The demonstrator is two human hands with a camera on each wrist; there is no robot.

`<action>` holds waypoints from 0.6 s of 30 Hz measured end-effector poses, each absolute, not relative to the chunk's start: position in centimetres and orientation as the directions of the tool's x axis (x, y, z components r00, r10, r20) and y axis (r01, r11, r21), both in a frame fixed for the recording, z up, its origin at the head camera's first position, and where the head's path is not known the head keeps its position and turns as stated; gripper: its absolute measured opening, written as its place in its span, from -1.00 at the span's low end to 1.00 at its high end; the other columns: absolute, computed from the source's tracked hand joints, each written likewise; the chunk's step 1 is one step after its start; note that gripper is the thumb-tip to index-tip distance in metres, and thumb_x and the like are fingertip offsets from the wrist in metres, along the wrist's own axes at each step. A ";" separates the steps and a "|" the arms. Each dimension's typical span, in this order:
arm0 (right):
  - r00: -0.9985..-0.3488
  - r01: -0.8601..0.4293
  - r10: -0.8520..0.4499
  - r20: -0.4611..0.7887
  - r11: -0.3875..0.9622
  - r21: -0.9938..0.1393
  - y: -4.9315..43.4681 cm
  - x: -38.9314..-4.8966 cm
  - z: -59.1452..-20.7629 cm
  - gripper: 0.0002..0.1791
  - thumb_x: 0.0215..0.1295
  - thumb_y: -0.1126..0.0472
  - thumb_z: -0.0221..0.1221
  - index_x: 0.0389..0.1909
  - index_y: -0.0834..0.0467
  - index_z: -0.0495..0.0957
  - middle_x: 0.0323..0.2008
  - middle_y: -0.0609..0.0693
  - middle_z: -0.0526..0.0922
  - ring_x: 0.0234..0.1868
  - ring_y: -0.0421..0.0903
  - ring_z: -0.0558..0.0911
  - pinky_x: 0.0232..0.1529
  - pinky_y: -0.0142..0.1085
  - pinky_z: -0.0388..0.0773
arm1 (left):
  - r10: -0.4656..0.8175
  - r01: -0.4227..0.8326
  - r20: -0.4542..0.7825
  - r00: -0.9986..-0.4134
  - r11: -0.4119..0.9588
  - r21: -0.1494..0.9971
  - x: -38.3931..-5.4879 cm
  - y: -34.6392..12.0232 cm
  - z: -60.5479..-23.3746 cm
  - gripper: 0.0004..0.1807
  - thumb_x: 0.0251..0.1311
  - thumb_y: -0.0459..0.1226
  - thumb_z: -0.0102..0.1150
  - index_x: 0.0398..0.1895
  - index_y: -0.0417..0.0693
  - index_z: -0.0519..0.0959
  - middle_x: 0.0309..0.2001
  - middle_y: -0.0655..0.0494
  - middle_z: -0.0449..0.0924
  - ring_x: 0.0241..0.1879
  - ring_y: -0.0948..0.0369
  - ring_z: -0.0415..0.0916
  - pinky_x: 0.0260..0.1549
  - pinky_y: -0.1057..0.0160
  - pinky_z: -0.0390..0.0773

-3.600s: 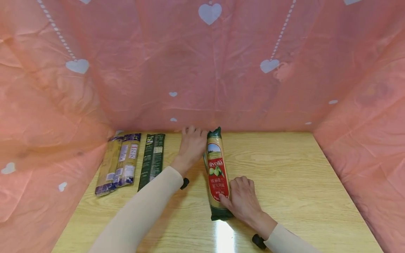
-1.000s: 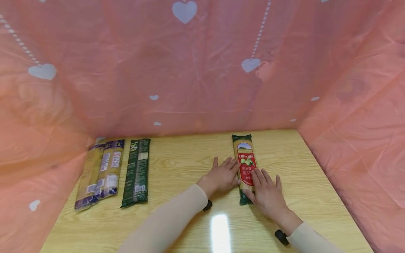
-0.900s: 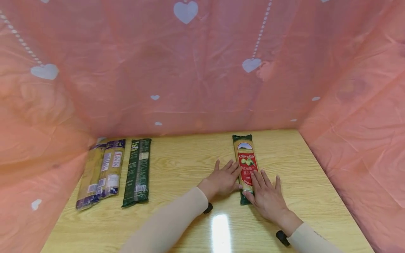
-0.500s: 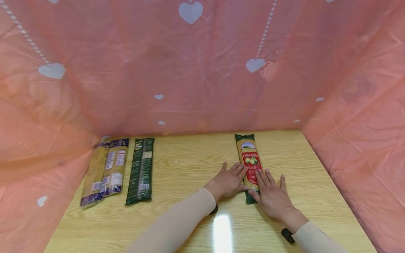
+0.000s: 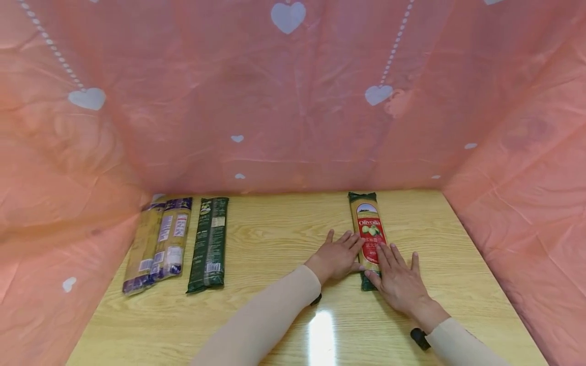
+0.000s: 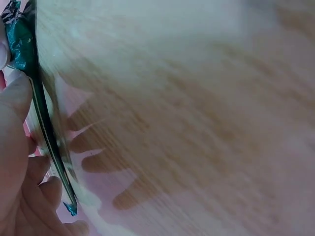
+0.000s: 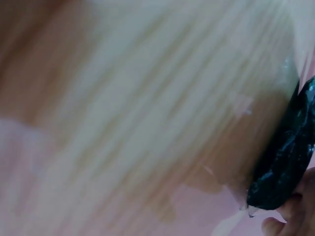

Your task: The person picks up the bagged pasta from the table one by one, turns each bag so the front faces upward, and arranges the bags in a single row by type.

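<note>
Gold packet | red label | green ends, apparently crinkled | left hand, right hand splayed

Left hand touching green-edged packet; brown finger shapes across wood-grained surface.

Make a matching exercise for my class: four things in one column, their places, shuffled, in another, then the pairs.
1 Red-label packet
2 Dark green packet
3 Purple-ended packets
4 Heart-patterned cloth

A Leftmost on the table
B Behind the table
C Rightmost of the packets
D Between the other packets

Pairs: 1-C; 2-D; 3-A; 4-B
</note>
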State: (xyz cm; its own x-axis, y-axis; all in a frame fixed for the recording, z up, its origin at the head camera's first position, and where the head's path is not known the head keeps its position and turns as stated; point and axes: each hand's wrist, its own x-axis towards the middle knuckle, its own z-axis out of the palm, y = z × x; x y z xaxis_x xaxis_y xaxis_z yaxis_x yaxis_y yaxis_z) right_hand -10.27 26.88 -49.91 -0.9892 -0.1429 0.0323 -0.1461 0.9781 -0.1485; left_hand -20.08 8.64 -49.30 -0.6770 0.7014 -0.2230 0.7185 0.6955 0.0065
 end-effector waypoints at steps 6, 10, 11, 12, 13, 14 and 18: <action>-0.989 -0.148 -0.146 0.030 0.977 -0.155 27.0 -10.6 -50.0 -0.14 0.61 -0.23 0.05 0.56 0.41 0.25 0.57 0.35 0.26 0.62 0.38 0.15 0.43 0.59 -0.17 | 0.696 0.716 -0.229 -0.681 0.698 -0.007 -19.9 8.0 -49.3 -0.21 0.62 0.25 -0.30 0.76 0.24 -0.10 0.74 0.29 -0.15 0.71 0.24 -0.18 0.65 -0.09 -0.05; -0.990 -0.140 -0.135 0.036 0.976 -0.168 26.9 -10.9 -49.8 -0.16 0.59 -0.21 0.08 0.52 0.41 0.30 0.54 0.36 0.31 0.60 0.40 0.17 0.42 0.60 -0.14 | 0.694 0.708 -0.225 -0.684 0.706 0.021 -19.7 6.4 -49.0 -0.27 0.67 0.14 -0.25 0.76 0.22 -0.09 0.73 0.26 -0.12 0.71 0.22 -0.19 0.65 -0.12 -0.07; -0.990 -0.138 -0.133 0.041 0.976 -0.168 26.9 -10.9 -49.7 -0.17 0.59 -0.21 0.09 0.51 0.41 0.32 0.53 0.36 0.33 0.60 0.40 0.18 0.41 0.60 -0.13 | 0.691 0.703 -0.220 -0.688 0.710 0.031 -19.8 5.9 -48.8 -0.28 0.68 0.12 -0.24 0.76 0.20 -0.08 0.73 0.24 -0.11 0.71 0.21 -0.20 0.65 -0.12 -0.07; -0.990 -0.137 -0.131 0.047 0.976 -0.169 26.8 -10.9 -49.6 -0.17 0.59 -0.20 0.10 0.50 0.42 0.33 0.52 0.37 0.35 0.59 0.41 0.19 0.41 0.60 -0.12 | 0.686 0.695 -0.217 -0.694 0.717 0.045 -19.8 5.3 -48.6 -0.28 0.69 0.10 -0.24 0.76 0.19 -0.08 0.73 0.22 -0.11 0.72 0.20 -0.21 0.65 -0.13 -0.08; -0.990 -0.136 -0.129 0.053 0.976 -0.169 26.8 -11.0 -49.6 -0.18 0.58 -0.20 0.10 0.48 0.43 0.35 0.50 0.38 0.36 0.59 0.41 0.19 0.41 0.60 -0.11 | 0.681 0.687 -0.209 -0.702 0.725 0.055 -19.9 4.6 -48.5 -0.29 0.69 0.08 -0.24 0.76 0.16 -0.07 0.73 0.21 -0.10 0.72 0.19 -0.21 0.65 -0.14 -0.09; -0.990 -0.134 -0.127 0.055 0.976 -0.171 26.7 -11.1 -49.5 -0.18 0.58 -0.20 0.11 0.48 0.43 0.35 0.50 0.38 0.36 0.59 0.42 0.19 0.41 0.60 -0.11 | 0.674 0.677 -0.202 -0.710 0.733 0.069 -20.0 3.9 -48.2 -0.30 0.70 0.06 -0.24 0.76 0.14 -0.07 0.73 0.18 -0.10 0.72 0.18 -0.22 0.65 -0.16 -0.11; -0.990 -0.134 -0.125 0.057 0.974 -0.185 26.5 -11.4 -49.5 -0.16 0.59 -0.19 0.10 0.50 0.45 0.30 0.51 0.42 0.32 0.59 0.43 0.16 0.42 0.60 -0.14 | 0.639 0.629 -0.170 -0.750 0.769 0.112 -20.6 0.2 -47.2 -0.31 0.71 0.01 -0.23 0.75 0.06 -0.06 0.73 0.10 -0.09 0.72 0.13 -0.23 0.63 -0.22 -0.14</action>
State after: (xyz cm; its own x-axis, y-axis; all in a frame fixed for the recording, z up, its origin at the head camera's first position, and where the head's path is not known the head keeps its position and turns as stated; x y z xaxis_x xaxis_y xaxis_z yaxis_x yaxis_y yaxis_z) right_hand -11.36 26.54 -49.47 -0.9905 -0.1252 0.0575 -0.1338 0.9737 -0.1846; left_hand -20.65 0.21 -47.16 -0.7505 0.6387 -0.1701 0.6291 0.7692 0.1123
